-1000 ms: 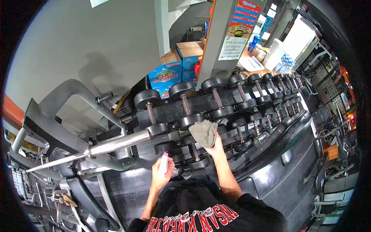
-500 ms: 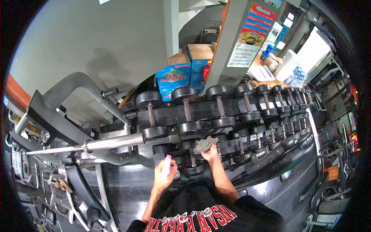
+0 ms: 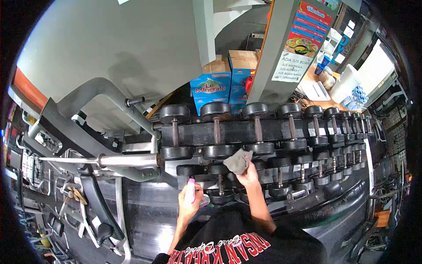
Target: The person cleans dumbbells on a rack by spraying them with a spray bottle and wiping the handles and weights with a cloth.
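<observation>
My left hand (image 3: 192,206) is wrapped round a spray bottle (image 3: 190,190) with a pink and white top; part of its clear body shows beside the palm. Bunched in my right hand (image 3: 249,177) is a grey cloth (image 3: 237,163), its upper edge overlapping the upper-row dumbbells in this view. Behind the cloth, a black dumbbell (image 3: 259,131) with a bare metal handle rests on the upper tier. Below it, the lower-tier dumbbell (image 3: 221,184) stands between my two hands, and my right hand partly hides its neighbour.
The dumbbell rack (image 3: 195,132) runs off to the right in two tiers. A barbell sleeve (image 3: 127,160) and a machine frame (image 3: 103,88) stand at left. Behind are blue water cartons (image 3: 212,90), a grey pillar (image 3: 274,66) with posters, and a wooden counter (image 3: 305,90).
The view has shifted, so the rack sits slightly right and lower. The cloth has risen a little toward the upper tier and changed shape. Both hands keep their holds.
</observation>
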{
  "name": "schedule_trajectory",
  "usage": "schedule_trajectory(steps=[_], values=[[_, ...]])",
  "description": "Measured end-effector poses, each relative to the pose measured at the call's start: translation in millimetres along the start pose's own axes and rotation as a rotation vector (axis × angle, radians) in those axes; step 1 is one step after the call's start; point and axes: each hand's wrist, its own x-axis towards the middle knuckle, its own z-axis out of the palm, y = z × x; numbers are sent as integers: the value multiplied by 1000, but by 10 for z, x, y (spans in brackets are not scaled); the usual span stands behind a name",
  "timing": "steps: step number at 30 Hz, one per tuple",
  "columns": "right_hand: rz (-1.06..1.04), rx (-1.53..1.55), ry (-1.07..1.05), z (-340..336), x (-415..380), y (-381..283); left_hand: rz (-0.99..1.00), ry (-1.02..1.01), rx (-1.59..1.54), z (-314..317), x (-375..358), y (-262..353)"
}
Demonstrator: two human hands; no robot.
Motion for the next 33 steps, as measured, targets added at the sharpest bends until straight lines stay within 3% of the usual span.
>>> schedule_trajectory(steps=[2, 4, 7, 10, 11, 12, 14, 16, 17, 18, 20, 22, 24, 26, 27, 28, 30, 32, 33], values=[[-271, -262, -110, 590, -389, -112, 9, 8, -30, 33, 39, -8], [-728, -898, -43, 844, -174, -131, 34, -16, 60, 20, 45, -31], [-1212, -1669, -394, 1414, 220, -47, 18, -11, 68, 11, 35, -39], [-1397, -2333, -788, 1287, 1324, 181, 17, 21, 57, -14, -34, 3], [-981, -2597, -822, 1292, 1391, 219, 11, 33, 50, -34, -59, 22], [-925, -2867, -1017, 1346, 1436, 234, 14, 43, 54, -50, -78, 22], [-490, -2997, -890, 1433, 1517, 315, 10, 88, -2, -72, -111, 7], [-203, -2716, -995, 1635, 1256, 158, -9, 111, -24, -96, -118, -86], [-157, -2649, -1091, 1633, 1309, 106, -34, 116, -11, -96, -106, -106], [-116, -2575, -1177, 1597, 1411, 51, -57, 116, 5, -98, -75, -118], [-230, -2525, -1221, 1418, 1541, -151, -61, 67, 41, -95, -19, -134], [128, -2358, -848, 1479, 1340, -456, -69, 15, 75, -77, 40, -135], [89, -2248, -713, 1428, 1022, -827, -64, 8, -1, -28, 107, -115], [-169, -2055, -417, 1388, 301, -967, -54, -7, 9, 13, 180, -108], [-283, -1912, -350, 1081, 279, -1016, -39, -14, 26, 24, 218, -107], [-232, -1596, -329, 731, 318, -1015, -43, -22, 26, 34, 248, -114], [-310, -1424, -180, 54, 424, -941, -21, -48, 0, 62, 294, -138], [-114, -1558, 10, -47, 134, -819, -22, -75, 24, 99, 330, -56], [83, -1572, 40, -221, 208, -773, -31, -93, 81, 116, 347, -28]])
